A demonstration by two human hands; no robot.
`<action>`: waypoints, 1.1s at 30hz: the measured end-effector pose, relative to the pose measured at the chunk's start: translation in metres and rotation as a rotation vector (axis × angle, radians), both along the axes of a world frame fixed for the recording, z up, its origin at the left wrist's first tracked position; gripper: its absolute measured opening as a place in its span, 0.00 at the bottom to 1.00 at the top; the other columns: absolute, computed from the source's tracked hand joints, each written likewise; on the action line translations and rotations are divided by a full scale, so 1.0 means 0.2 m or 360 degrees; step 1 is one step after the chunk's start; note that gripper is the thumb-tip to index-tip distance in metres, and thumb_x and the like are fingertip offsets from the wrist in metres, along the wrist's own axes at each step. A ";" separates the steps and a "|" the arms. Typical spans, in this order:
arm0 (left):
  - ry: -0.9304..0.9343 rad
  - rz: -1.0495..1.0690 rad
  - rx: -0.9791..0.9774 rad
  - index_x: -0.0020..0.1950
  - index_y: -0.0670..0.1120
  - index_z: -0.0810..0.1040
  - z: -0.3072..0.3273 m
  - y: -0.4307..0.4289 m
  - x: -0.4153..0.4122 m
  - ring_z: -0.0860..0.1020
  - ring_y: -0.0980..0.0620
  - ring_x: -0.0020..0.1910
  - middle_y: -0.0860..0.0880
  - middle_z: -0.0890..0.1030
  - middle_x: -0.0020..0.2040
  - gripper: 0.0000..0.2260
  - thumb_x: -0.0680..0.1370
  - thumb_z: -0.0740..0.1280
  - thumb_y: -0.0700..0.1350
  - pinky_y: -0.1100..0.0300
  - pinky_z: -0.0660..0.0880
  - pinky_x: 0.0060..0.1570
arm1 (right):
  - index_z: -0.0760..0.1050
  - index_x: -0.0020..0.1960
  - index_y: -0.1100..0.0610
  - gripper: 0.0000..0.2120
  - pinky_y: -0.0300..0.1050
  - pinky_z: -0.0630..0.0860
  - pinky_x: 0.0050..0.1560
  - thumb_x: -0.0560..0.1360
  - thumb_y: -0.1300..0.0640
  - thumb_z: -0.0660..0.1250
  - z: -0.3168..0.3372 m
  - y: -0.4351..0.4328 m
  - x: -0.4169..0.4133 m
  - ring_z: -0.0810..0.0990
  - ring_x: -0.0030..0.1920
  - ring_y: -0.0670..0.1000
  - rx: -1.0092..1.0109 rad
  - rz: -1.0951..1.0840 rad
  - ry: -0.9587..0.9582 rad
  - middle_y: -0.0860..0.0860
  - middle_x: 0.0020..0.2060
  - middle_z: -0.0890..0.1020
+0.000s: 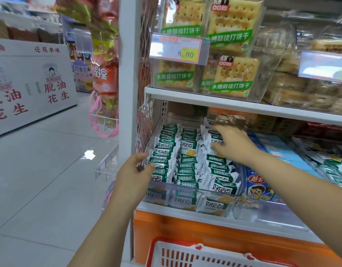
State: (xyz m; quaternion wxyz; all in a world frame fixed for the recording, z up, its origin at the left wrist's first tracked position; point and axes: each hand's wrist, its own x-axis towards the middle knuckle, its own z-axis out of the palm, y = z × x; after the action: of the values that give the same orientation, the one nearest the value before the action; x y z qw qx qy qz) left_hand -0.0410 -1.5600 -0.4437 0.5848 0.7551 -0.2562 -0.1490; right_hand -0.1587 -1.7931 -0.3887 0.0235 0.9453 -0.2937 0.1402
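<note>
Risks, left to right. Your left hand (pixel 135 170) is curled round the left wall of the clear plastic bin (pixel 185 189), thumb inside against the first row, fingers outside by the white wire mesh panel (pixel 145 120). Pull too hard and the bin could slide forward off the white metal shelf (pixel 204 212). The green-and-white foil snack packets (pixel 187 149) stand on edge in three rows inside that bin on the lower shelf. They're slick and loosely packed, so one nudge can topple a row like dominoes. Your right hand (pixel 231 143) reaches over the right row and pinches a few packets between thumb and fingers. That row already leans unevenly, so lifting could drag neighbours out over the low front wall. Your forearm passes just above the blue cardboard snack carton (pixel 260 187), and a dropped elbow could knock it.

Materials. The mesh is thin, rigid lattice. The bin is glossy, hard, see-through and glare-prone. The packets are flat pillow shapes, crinkly, with crimped ends that snag. The carton is matte and square-edged. Below is a red plastic basket (pixel 185 255) with slotted walls. Above are clear rigid boxes of square crackers (pixel 233 74).
</note>
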 end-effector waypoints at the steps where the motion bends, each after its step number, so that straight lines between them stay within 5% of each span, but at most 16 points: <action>1: 0.0010 0.0006 -0.0004 0.67 0.52 0.72 0.00 0.00 0.00 0.70 0.58 0.57 0.52 0.74 0.64 0.16 0.79 0.64 0.45 0.59 0.66 0.55 | 0.62 0.73 0.49 0.26 0.56 0.62 0.67 0.77 0.49 0.64 0.00 0.03 0.03 0.68 0.69 0.54 -0.0012 0.0080 -0.0022 0.50 0.70 0.70; 6: 0.0063 0.0028 -0.0034 0.65 0.53 0.72 -0.01 0.00 0.01 0.71 0.59 0.56 0.54 0.74 0.61 0.14 0.79 0.64 0.45 0.59 0.66 0.53 | 0.68 0.71 0.53 0.24 0.51 0.70 0.65 0.77 0.53 0.66 -0.01 0.12 0.24 0.73 0.65 0.54 0.0134 0.0348 0.0130 0.52 0.66 0.74; 11: 0.0127 0.0070 -0.0075 0.63 0.54 0.73 -0.03 -0.03 0.01 0.77 0.54 0.42 0.53 0.75 0.55 0.13 0.79 0.64 0.46 0.56 0.74 0.46 | 0.65 0.72 0.58 0.27 0.48 0.72 0.61 0.76 0.56 0.68 -0.04 0.07 0.45 0.74 0.62 0.56 0.0063 0.0297 0.0428 0.56 0.66 0.74; 14: 0.0147 0.0083 -0.0093 0.57 0.56 0.73 -0.03 -0.03 0.02 0.78 0.45 0.48 0.54 0.75 0.53 0.09 0.79 0.64 0.45 0.52 0.75 0.50 | 0.63 0.73 0.57 0.30 0.44 0.72 0.56 0.75 0.56 0.69 -0.05 0.03 0.50 0.75 0.61 0.56 0.0084 0.0214 0.0549 0.57 0.65 0.74; 19: 0.0141 0.0098 -0.0112 0.56 0.57 0.72 -0.04 -0.04 0.04 0.74 0.62 0.47 0.62 0.72 0.47 0.09 0.79 0.64 0.45 0.52 0.76 0.53 | 0.67 0.69 0.58 0.25 0.43 0.71 0.42 0.73 0.59 0.69 -0.08 -0.03 0.51 0.75 0.46 0.53 0.0117 0.0102 0.0638 0.55 0.51 0.77; 22: 0.0156 0.0102 -0.0110 0.59 0.57 0.73 -0.04 -0.04 0.03 0.75 0.56 0.53 0.59 0.73 0.49 0.10 0.79 0.64 0.45 0.51 0.76 0.55 | 0.73 0.61 0.62 0.18 0.47 0.77 0.49 0.74 0.56 0.69 -0.08 -0.04 0.50 0.79 0.48 0.54 0.0056 0.0034 0.0721 0.55 0.50 0.79; 26: 0.0163 0.0107 -0.0099 0.58 0.57 0.72 -0.03 -0.03 0.02 0.77 0.53 0.50 0.58 0.73 0.50 0.10 0.79 0.64 0.45 0.53 0.76 0.51 | 0.75 0.57 0.60 0.13 0.51 0.79 0.51 0.74 0.57 0.67 -0.08 -0.04 0.48 0.80 0.47 0.54 -0.0010 0.0037 0.0709 0.55 0.49 0.81; 31: 0.0174 0.0093 -0.0110 0.60 0.56 0.73 -0.03 -0.04 0.03 0.75 0.58 0.48 0.56 0.73 0.50 0.11 0.79 0.64 0.45 0.55 0.74 0.49 | 0.74 0.52 0.59 0.07 0.45 0.77 0.37 0.74 0.60 0.65 -0.05 -0.04 0.47 0.79 0.39 0.52 -0.0077 -0.0025 0.0449 0.55 0.41 0.78; 33: 0.0171 0.0090 -0.0126 0.60 0.56 0.73 -0.04 -0.04 0.03 0.73 0.64 0.44 0.58 0.73 0.48 0.11 0.79 0.64 0.45 0.57 0.73 0.47 | 0.74 0.55 0.59 0.09 0.46 0.78 0.38 0.75 0.60 0.64 -0.02 -0.03 0.46 0.79 0.39 0.53 -0.0102 -0.0030 0.0374 0.54 0.40 0.78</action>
State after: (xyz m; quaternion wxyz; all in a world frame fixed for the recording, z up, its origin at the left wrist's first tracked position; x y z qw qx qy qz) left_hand -0.0356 -1.5677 -0.4511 0.6311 0.7292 -0.2087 -0.1626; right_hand -0.0662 -1.7986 -0.3924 0.0894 0.9511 -0.2931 0.0375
